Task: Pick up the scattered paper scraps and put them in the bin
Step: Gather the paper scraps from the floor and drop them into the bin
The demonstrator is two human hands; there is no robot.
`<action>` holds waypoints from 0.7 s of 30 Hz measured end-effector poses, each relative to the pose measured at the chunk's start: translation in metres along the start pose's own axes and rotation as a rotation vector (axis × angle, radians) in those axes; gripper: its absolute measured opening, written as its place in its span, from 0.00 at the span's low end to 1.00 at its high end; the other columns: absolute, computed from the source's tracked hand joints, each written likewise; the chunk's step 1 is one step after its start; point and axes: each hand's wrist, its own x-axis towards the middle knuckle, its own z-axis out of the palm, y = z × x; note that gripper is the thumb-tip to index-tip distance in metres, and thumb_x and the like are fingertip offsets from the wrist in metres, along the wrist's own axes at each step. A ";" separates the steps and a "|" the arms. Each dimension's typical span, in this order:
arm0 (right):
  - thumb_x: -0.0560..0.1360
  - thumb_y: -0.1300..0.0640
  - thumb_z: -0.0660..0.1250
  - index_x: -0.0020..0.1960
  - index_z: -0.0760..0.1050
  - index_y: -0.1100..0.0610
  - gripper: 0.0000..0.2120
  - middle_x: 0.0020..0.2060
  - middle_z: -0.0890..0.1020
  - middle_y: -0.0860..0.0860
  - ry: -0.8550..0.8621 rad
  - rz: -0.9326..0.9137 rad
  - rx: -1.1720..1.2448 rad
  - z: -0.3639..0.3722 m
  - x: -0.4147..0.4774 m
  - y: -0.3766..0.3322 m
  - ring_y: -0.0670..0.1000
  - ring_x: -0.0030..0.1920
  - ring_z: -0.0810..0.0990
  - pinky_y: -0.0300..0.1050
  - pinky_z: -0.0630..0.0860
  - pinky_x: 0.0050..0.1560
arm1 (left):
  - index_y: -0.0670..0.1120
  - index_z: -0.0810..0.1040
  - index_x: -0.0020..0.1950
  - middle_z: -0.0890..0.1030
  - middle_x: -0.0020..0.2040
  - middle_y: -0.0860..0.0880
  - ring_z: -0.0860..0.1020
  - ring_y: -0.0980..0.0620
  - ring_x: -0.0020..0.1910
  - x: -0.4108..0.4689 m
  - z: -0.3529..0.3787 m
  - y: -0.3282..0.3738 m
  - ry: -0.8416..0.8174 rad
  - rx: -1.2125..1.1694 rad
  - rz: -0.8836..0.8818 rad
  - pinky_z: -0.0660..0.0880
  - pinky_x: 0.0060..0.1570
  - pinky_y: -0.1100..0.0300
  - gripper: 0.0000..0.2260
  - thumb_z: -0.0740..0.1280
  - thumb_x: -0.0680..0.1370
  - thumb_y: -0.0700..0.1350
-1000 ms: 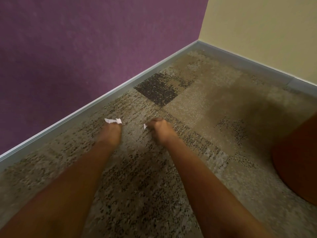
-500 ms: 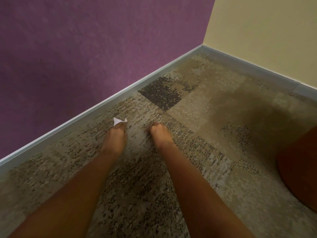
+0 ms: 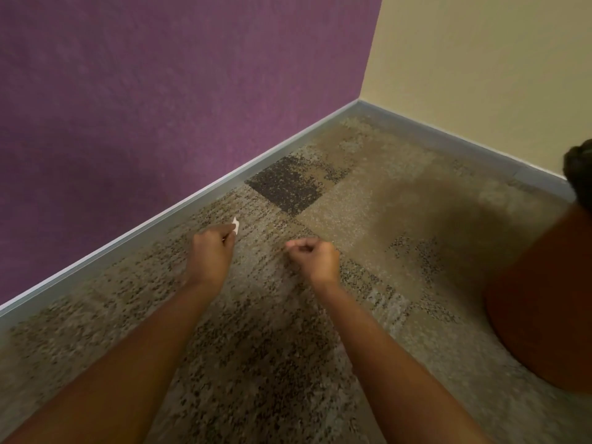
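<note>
A white scrap (image 3: 235, 226) is pinched in the left hand (image 3: 211, 254); the right hand (image 3: 315, 257) is clenched, its contents hidden. The bin (image 3: 544, 299) lies right of both hands, nearer the right one.

Open carpet (image 3: 368, 219) ahead of both hands; purple wall (image 3: 160, 107) blocks the left, and the brown rounded object (image 3: 544, 299) crowds the right.

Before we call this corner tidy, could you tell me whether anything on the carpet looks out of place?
Nothing stands out on the carpet. The only scrap in view is the white paper scrap pinched in the left hand, off the floor.
</note>
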 end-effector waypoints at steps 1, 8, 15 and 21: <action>0.74 0.62 0.70 0.49 0.82 0.59 0.05 0.50 0.85 0.52 0.018 0.015 0.073 -0.009 0.000 -0.007 0.44 0.46 0.80 0.41 0.77 0.58 | 0.40 0.80 0.61 0.84 0.54 0.39 0.79 0.49 0.40 0.001 -0.002 0.009 0.018 -0.023 0.009 0.70 0.40 0.64 0.12 0.64 0.79 0.38; 0.72 0.65 0.71 0.46 0.83 0.58 0.05 0.43 0.84 0.51 0.188 -0.086 0.274 -0.089 -0.008 -0.080 0.46 0.44 0.81 0.40 0.78 0.54 | 0.40 0.81 0.60 0.84 0.54 0.42 0.83 0.45 0.45 0.002 -0.022 0.085 0.106 -0.189 0.100 0.77 0.47 0.62 0.12 0.66 0.78 0.38; 0.72 0.66 0.71 0.48 0.83 0.61 0.06 0.41 0.83 0.51 0.377 -0.269 0.154 -0.198 -0.053 -0.150 0.45 0.41 0.80 0.38 0.76 0.49 | 0.41 0.81 0.60 0.85 0.50 0.41 0.84 0.43 0.43 -0.017 -0.053 0.192 0.081 -0.342 0.215 0.81 0.49 0.52 0.12 0.65 0.78 0.37; 0.73 0.61 0.71 0.49 0.84 0.57 0.06 0.40 0.83 0.46 0.604 -0.274 0.000 -0.300 -0.114 -0.175 0.43 0.43 0.81 0.37 0.79 0.50 | 0.38 0.81 0.58 0.85 0.51 0.39 0.84 0.44 0.48 -0.056 -0.063 0.289 -0.056 -0.535 0.290 0.80 0.53 0.49 0.11 0.66 0.77 0.37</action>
